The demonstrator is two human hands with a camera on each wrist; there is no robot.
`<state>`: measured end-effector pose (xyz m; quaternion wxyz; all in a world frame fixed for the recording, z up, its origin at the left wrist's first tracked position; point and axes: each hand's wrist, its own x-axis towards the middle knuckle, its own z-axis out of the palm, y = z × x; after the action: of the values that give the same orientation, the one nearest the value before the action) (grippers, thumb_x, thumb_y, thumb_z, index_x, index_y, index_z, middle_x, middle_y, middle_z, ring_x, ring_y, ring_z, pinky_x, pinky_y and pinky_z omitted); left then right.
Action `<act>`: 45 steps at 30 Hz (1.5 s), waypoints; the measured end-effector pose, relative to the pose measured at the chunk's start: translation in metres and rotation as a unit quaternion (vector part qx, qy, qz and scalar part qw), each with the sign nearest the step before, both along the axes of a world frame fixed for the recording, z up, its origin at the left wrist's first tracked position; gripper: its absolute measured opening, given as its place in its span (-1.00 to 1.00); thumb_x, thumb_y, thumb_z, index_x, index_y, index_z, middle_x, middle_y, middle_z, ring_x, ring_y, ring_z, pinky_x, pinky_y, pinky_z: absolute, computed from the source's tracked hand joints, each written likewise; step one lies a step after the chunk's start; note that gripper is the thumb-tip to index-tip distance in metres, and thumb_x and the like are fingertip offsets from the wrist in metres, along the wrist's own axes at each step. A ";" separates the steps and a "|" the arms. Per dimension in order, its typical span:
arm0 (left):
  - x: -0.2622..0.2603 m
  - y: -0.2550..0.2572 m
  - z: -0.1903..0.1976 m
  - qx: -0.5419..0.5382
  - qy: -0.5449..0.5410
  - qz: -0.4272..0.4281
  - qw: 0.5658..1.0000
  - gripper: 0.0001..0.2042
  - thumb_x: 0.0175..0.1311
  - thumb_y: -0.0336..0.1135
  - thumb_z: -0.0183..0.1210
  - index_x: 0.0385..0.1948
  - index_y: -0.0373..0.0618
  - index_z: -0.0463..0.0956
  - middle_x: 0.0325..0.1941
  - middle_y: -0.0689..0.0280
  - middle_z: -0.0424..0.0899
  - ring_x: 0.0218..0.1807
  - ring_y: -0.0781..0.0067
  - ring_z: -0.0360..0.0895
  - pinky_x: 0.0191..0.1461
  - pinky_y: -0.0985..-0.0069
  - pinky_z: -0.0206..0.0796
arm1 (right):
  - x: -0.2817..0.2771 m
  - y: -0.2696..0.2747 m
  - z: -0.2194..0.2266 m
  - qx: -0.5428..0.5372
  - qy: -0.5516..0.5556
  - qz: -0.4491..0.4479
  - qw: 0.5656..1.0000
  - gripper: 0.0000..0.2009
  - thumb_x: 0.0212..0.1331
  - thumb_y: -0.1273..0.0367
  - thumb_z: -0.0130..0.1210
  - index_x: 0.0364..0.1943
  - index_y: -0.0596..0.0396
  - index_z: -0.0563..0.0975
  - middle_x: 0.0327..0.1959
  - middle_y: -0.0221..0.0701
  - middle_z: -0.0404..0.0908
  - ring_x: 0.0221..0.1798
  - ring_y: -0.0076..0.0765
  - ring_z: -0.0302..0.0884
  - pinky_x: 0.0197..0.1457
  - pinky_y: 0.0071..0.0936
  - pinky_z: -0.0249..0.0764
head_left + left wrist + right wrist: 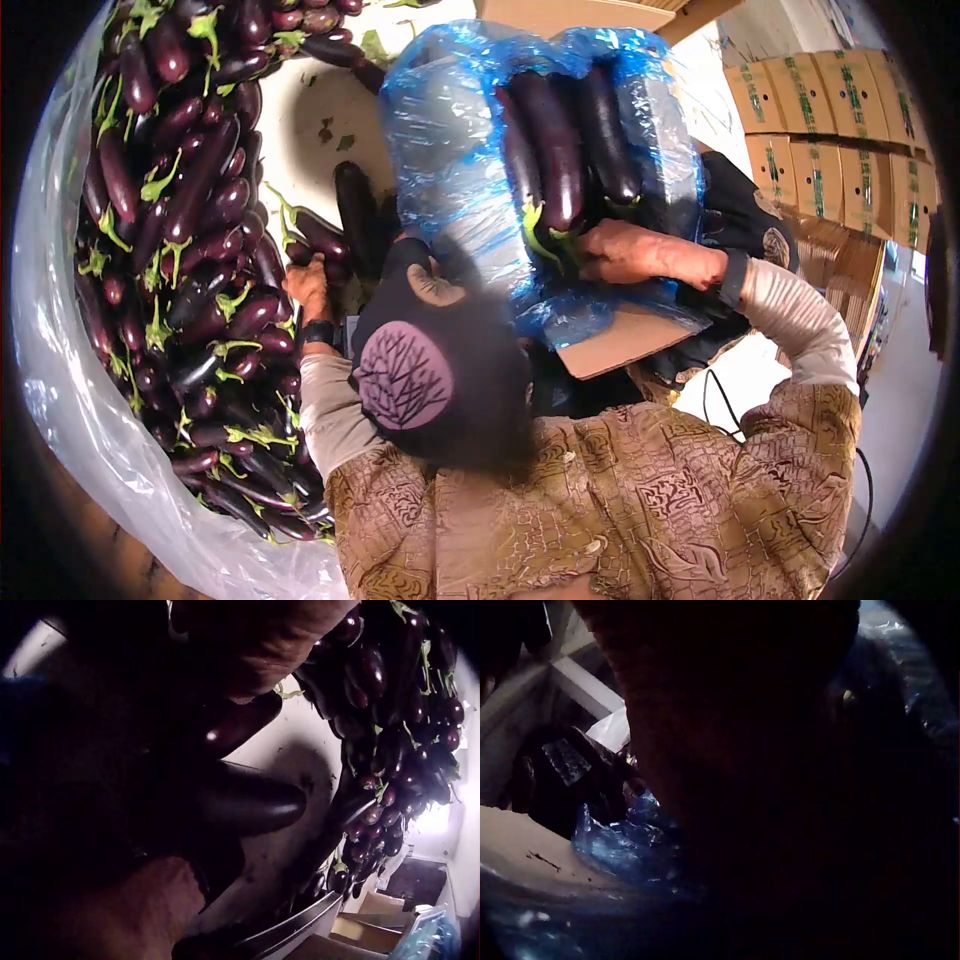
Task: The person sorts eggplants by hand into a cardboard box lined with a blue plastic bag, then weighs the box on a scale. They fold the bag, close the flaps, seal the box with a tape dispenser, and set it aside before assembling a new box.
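Note:
Several dark purple eggplants (560, 155) lie side by side in a carton lined with blue plastic film (440, 150), their green stems toward the person. My right hand (625, 252) is inside the carton at those stem ends; its fingertips are hidden, and I cannot tell whether they grip anything. To the left, my left hand (310, 285) holds an eggplant (320, 235) near the edge of the pile. A second eggplant (355, 205) lies beside it, its rounded end also showing in the left wrist view (255, 802). The right wrist view is mostly dark.
A large heap of eggplants (200, 250) fills the left side, bordered by clear plastic sheeting (60, 370). A cap (430, 350) blocks part of the head view. Carton flaps (630, 340) stick out near the person, and stacked cartons (820, 150) stand at right.

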<state>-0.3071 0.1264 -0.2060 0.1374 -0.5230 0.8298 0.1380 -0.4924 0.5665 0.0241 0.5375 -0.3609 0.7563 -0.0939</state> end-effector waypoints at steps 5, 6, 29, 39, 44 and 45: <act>-0.004 0.023 0.036 0.047 0.132 0.025 0.990 -0.45 0.04 -0.16 0.34 -0.01 -0.42 0.45 -0.02 0.05 0.64 0.01 0.05 0.55 0.13 0.27 0.35 | 0.005 -0.002 -0.004 0.005 0.023 0.038 0.999 -0.74 0.14 0.31 0.12 -0.19 0.21 0.57 -0.24 0.01 0.64 -0.11 0.19 0.58 -0.01 -0.06 0.47; -0.005 0.028 0.043 0.057 0.159 0.031 0.985 -0.45 0.04 -0.16 0.34 -0.01 -0.41 0.45 -0.03 0.06 0.64 0.00 0.06 0.55 0.12 0.28 0.35 | 0.006 -0.001 -0.003 0.023 0.037 0.042 0.998 -0.73 0.15 0.30 0.10 -0.18 0.24 0.55 -0.25 0.04 0.63 -0.11 0.21 0.57 0.00 -0.05 0.46; -0.063 0.099 0.387 0.420 0.498 -0.151 0.744 -0.41 0.16 -0.29 0.33 0.21 -0.27 0.31 0.15 -0.01 0.54 0.19 0.11 0.51 0.35 0.17 0.27 | -0.002 0.050 0.073 -0.207 -0.442 -0.453 0.746 -0.42 0.11 0.38 0.29 0.24 0.23 0.38 -0.18 -0.32 0.62 -0.19 -0.52 0.51 -0.11 -0.56 0.46; -0.135 0.211 0.427 0.480 0.305 -0.311 0.762 -0.50 0.15 -0.41 0.33 0.11 -0.25 0.34 -0.11 0.25 0.61 -0.11 0.50 0.54 0.04 0.51 0.39 | 0.016 0.032 0.081 -0.166 -0.191 -0.254 0.933 -0.17 0.10 0.07 0.26 0.43 0.00 0.12 0.30 -0.34 0.31 0.28 -0.39 0.33 0.32 -0.47 0.20; -0.130 0.209 0.425 0.361 0.184 -0.455 0.793 -0.48 0.29 -0.18 0.18 0.20 -0.26 0.30 -0.09 0.13 0.60 -0.11 0.38 0.53 0.06 0.44 0.36 | 0.021 0.040 0.043 -0.277 -0.151 -0.166 0.934 -0.24 0.07 0.15 0.27 0.35 0.08 0.20 0.26 -0.25 0.32 0.21 -0.31 0.41 0.31 -0.40 0.23; -0.126 0.207 0.430 0.401 0.135 -0.403 0.812 -0.47 0.29 -0.17 0.16 0.22 -0.25 0.29 -0.11 0.11 0.60 -0.11 0.37 0.54 0.05 0.43 0.36 | 0.020 0.039 0.047 -0.279 -0.153 -0.166 0.933 -0.24 0.07 0.15 0.27 0.35 0.08 0.20 0.26 -0.25 0.32 0.21 -0.31 0.41 0.31 -0.40 0.23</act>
<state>-0.4335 0.3329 0.2239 0.2647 -0.0160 0.8476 0.4595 -0.4723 0.6052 0.0710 0.5010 -0.3468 0.6575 -0.4432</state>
